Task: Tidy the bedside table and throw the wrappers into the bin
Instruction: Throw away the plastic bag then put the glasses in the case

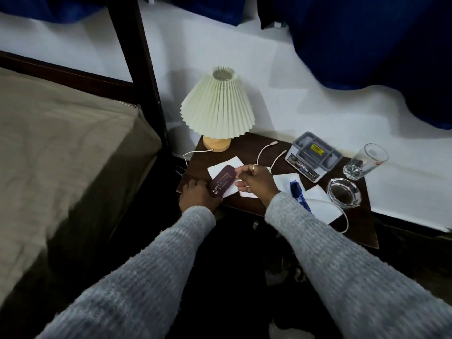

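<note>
A dark wooden bedside table (247,148) carries the clutter. A maroon wrapper (221,181) printed with pale lettering is raised above a white napkin (226,165). My left hand (197,195) grips its lower end at the table's front left corner. My right hand (254,181) pinches its upper end between thumb and fingers. More white paper (318,194) lies to the right, with a blue wrapper (297,193) on it, partly hidden by my right sleeve.
A pleated lamp (217,106) stands at the back left. A grey box (313,156), a drinking glass (365,161) and a glass ashtray (343,192) sit on the right. White cables (266,152) cross the tabletop. A bed (61,152) lies to the left.
</note>
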